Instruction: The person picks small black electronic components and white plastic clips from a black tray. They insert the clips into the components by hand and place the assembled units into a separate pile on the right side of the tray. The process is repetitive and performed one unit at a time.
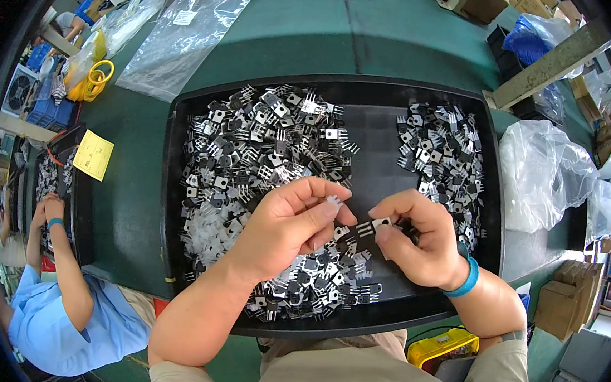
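My left hand (287,225) pinches a small whitish translucent plastic piece (333,201) between thumb and forefinger. Close by on the right, my right hand (424,243) grips a three-legged transistor (382,224) with a metal face, its legs pointing toward my left hand. Both hands are above a wide black tray (380,138). A large heap of similar transistors (272,132) fills the tray's left part, and a smaller heap of transistors (442,144) lies along its right side. Beside my left wrist sits a pile of whitish plastic pieces (212,231).
The tray stands on a green table (294,41). A clear plastic bag (189,31) lies at the back left, another clear bag (544,172) right of the tray. A yellow note (93,155) is at the left. A co-worker in a blue shirt (72,324) works at another tray there.
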### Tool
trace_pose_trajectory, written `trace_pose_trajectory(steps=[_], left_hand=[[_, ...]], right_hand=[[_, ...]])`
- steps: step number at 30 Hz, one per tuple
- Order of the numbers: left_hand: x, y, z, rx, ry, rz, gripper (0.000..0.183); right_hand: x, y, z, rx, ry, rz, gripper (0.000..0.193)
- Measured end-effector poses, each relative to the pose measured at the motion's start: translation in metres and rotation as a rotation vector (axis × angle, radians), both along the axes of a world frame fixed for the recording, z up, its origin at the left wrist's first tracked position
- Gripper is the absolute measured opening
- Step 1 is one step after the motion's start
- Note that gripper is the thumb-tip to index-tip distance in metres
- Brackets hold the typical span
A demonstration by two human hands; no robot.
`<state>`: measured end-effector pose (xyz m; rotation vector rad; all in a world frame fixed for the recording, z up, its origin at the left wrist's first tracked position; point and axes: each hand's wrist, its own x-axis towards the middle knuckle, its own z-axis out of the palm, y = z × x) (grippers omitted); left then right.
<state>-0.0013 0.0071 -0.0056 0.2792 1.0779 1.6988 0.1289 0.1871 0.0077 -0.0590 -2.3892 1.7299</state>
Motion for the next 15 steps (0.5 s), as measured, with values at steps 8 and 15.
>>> trace_pose_trajectory(steps=[8,15], left_hand=[[0.006,0.002,0.001,-0.004,0.166,-0.080,0.009],[0.008,0.003,-0.001,-0.058,0.156,-0.114,0.010]], right_hand=[[0.004,-0.007,0.008,0.188,0.179,-0.120,0.023],[0.004,-0.011,0.006,0.228,0.195,-0.121,0.023]])
